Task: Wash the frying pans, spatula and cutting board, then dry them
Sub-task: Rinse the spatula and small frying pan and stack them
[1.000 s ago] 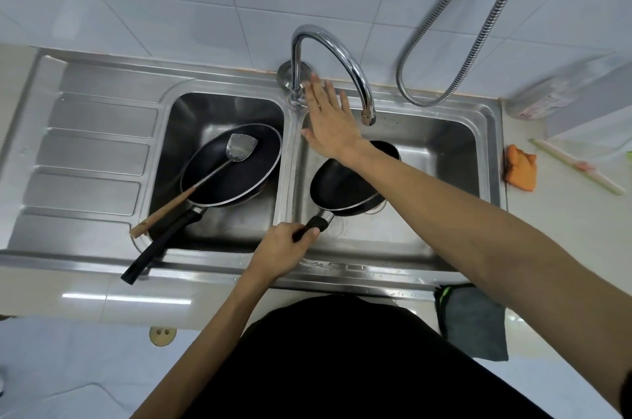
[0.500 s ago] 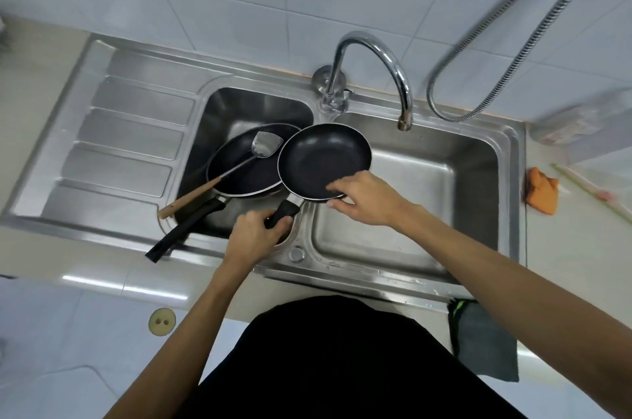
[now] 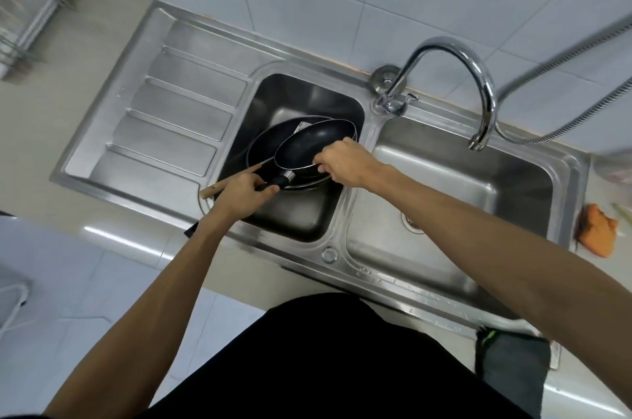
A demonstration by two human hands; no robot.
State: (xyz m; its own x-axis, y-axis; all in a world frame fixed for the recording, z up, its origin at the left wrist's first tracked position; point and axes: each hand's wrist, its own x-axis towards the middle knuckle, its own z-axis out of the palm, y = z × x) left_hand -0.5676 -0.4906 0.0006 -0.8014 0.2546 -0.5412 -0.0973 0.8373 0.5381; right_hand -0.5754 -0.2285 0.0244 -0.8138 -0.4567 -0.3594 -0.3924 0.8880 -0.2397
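A small black frying pan (image 3: 307, 145) hangs over the left sink basin (image 3: 290, 213), above a larger black frying pan (image 3: 263, 148) that lies in the basin. My left hand (image 3: 244, 193) grips the small pan's black handle. My right hand (image 3: 342, 162) pinches the small pan's near right rim. A spatula lies in the large pan; its metal blade (image 3: 302, 126) peeks out behind the small pan and its wooden handle end (image 3: 212, 191) sticks out past my left hand. No cutting board is in view.
The right basin (image 3: 478, 199) holds only its drain. A chrome tap (image 3: 455, 76) arches over it, with a metal hose (image 3: 564, 93) behind. A ridged draining board (image 3: 164, 117) lies left, a wire rack (image 3: 27, 8) far left. An orange cloth (image 3: 596, 235) and a dark cloth (image 3: 509, 370) sit right.
My right hand left the tap and took the small pan's rim. Both hands carried the small pan from the right basin to over the large pan in the left basin.
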